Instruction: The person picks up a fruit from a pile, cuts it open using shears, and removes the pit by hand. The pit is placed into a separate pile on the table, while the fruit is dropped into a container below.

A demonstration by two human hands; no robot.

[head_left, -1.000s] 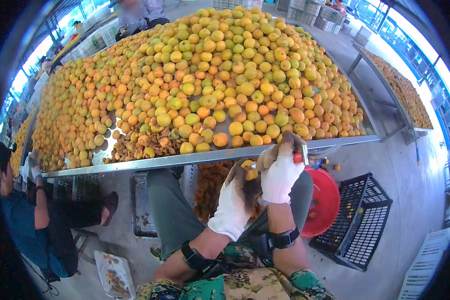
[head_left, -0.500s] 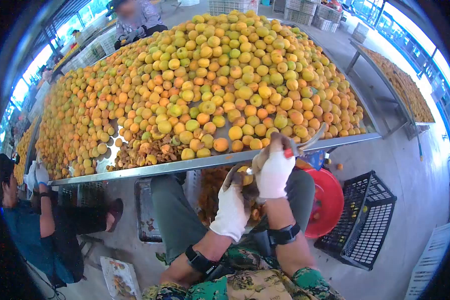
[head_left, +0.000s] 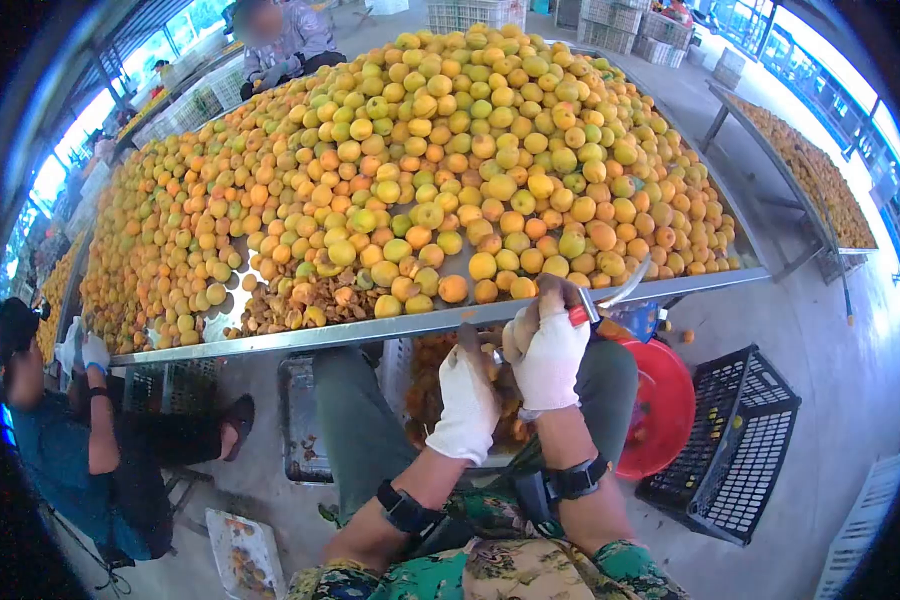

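Observation:
My right hand, in a white glove with bare fingertips, is closed on a knife with a red handle and a curved blade pointing up and right. Just beside it, my left hand, gloved the same way, has its fingers curled together; what they hold is hidden. Both hands are over my lap at the near edge of a metal table. On the table lies a large heap of yellow-orange apricots. A pile of brown, split fruit pieces sits by the edge. More fruit pieces lie in a container below my hands.
To my right are a red basin and black plastic crates. A metal tray and a white tray lie to the left. A co-worker sits at left, another person behind the heap. A second fruit-covered table stands right.
The view has shifted slightly. A yellow apricot that showed at my left fingertips is no longer visible. My hands stay close together, and the knife remains in my right hand.

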